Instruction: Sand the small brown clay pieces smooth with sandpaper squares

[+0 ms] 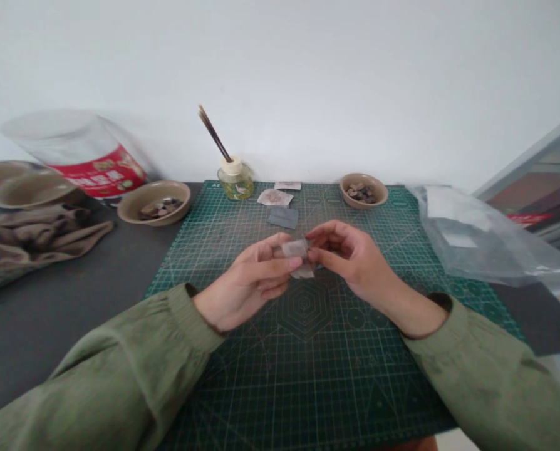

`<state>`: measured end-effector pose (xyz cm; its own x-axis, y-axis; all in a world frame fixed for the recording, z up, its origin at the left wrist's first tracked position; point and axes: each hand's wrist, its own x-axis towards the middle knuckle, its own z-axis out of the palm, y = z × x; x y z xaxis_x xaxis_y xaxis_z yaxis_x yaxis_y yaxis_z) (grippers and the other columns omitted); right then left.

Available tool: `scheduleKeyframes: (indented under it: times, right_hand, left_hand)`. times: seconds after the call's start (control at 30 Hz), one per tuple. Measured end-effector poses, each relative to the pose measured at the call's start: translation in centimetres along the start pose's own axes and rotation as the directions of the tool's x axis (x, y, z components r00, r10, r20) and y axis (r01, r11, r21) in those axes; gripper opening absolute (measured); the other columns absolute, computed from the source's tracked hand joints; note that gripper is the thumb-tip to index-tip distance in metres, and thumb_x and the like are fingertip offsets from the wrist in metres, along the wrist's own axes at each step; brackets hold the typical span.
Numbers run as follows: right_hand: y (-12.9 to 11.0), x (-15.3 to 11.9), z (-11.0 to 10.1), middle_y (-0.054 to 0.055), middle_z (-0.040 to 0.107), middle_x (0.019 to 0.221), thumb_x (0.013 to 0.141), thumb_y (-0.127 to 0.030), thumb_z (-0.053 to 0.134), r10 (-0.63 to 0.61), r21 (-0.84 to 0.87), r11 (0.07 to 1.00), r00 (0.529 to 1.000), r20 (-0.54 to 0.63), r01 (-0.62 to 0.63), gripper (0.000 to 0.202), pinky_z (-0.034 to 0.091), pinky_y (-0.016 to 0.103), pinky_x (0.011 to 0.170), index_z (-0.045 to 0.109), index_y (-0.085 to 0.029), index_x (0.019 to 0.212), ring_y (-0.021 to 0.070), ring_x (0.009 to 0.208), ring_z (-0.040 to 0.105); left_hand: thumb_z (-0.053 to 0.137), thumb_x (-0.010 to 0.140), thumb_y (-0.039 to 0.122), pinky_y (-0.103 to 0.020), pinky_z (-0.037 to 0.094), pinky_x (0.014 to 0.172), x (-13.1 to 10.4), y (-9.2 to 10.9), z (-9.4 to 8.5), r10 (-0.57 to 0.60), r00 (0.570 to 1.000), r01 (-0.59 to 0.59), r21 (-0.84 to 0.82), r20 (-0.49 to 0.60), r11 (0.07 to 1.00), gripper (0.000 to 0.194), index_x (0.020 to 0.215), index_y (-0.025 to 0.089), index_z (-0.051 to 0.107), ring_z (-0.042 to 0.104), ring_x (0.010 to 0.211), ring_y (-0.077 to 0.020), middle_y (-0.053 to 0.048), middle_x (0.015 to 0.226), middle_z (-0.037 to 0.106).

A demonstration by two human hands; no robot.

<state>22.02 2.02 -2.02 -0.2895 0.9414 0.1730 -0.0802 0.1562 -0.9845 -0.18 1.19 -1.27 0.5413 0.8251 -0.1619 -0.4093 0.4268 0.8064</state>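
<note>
Head view, packet (294,248): held above the mat (303,376); handling judged unfinished, contents unclear.
Left hand (254,275): closed on the packet.
Right hand (348,254): fingers narrowed at its edge; grip cannot be told.
Bowls (364,204): four counted, pieces (361,193) seen in two.
Flat items (282,218): three laid on the mat.
Reed bottle (237,188): one.

A small translucent packet (295,248) is pinched in the left hand (249,282) above the middle of a green cutting mat (242,388); the fingertips of the right hand (355,254) are placed at its right end. Near the mat's far left corner a reed diffuser (237,181) is set, and toward its far right corner a bowl of small pieces (346,196). The mat's right edge is overlapped by a plastic bag (482,254). All is carried by a dark worktop (96,288).
</note>
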Motion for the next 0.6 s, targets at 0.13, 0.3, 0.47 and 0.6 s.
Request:
scheduleKeyframes:
  times: [0.13,0.3,0.47,0.6]
  right_hand:
    - [-0.21,-0.10,0.13,0.001,0.078,0.092,0.092,-0.030,0.091,-0.015,-0.026,1.000,1.000,0.020,0.016,0.026,0.054,0.032,0.078,0.077,-0.021,0.112,0.0171,0.085,0.073]
    - [-0.54,-0.13,0.24,0.002,0.078,0.091,0.090,-0.029,0.092,-0.025,-0.023,0.999,0.999,0.029,0.026,0.027,0.055,0.032,0.078,0.075,-0.020,0.110,0.0175,0.085,0.074]
    - [-0.21,-0.09,0.16,0.002,0.078,0.095,0.086,-0.024,0.088,-0.039,-0.034,0.999,0.999,0.016,0.039,0.025,0.057,0.032,0.079,0.074,-0.021,0.107,0.0177,0.085,0.072]
    - [0.10,0.06,-0.12,0.000,0.076,0.092,0.083,-0.015,0.080,-0.040,-0.035,0.999,0.998,-0.054,0.038,0.022,0.057,0.031,0.079,0.072,-0.022,0.103,0.0160,0.082,0.071]
  left_hand:
    - [0.096,0.087,0.025,-0.015,0.019,0.041,-0.16,0.17,0.25,-0.016,0.999,0.013,0.077,0.042,0.997,0.044,0.108,0.019,0.058,0.029,0.045,0.0016,0.002,0.091,0.070]
    - [0.093,0.090,0.021,-0.014,0.017,0.039,-0.16,0.26,0.27,-0.024,0.998,0.019,0.096,0.059,0.995,0.043,0.097,0.019,0.050,0.026,0.045,0.0020,0.003,0.089,0.070]
    - [0.089,0.093,0.016,-0.012,0.017,0.038,-0.28,0.34,0.17,-0.047,0.995,0.044,0.037,0.086,0.998,0.039,0.095,0.021,0.050,0.019,0.045,0.0009,0.010,0.075,0.057]
    - [0.089,0.091,0.015,-0.013,0.015,0.036,-0.70,0.63,0.12,-0.035,0.985,0.040,-0.024,0.170,0.999,0.039,0.118,0.024,0.061,0.024,0.045,0.0025,0.001,0.108,0.072]
